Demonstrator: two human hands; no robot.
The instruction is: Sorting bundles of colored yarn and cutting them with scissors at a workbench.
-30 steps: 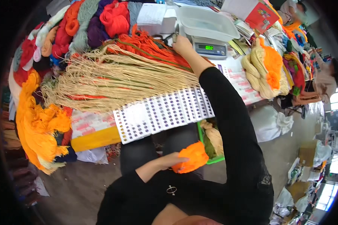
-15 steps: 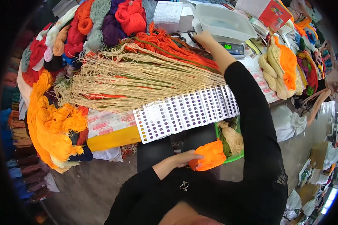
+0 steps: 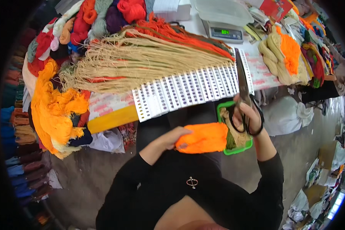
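A folded hank of bright orange yarn is gripped at its left end by my left hand, above my lap. To its right, my right hand holds a pair of large scissors by the black handles, blades pointing up and away from me. The blades look closed. Below that hand, a green basket contains beige and dark green yarn. Beyond the hands, punched white cards stand in a row along the table's near edge, with long beige strands fanned out behind them.
A digital scale with a clear plastic tub stands at the back. Coloured skeins pile up at the left, including loose orange yarn. Beige and orange hanks lie at the table's right. A white sack rests below them.
My right hand has come back from beside the scale toward me, bringing the scissors. The orange hank has shifted left and up and now lies stretched lengthwise from my left hand.
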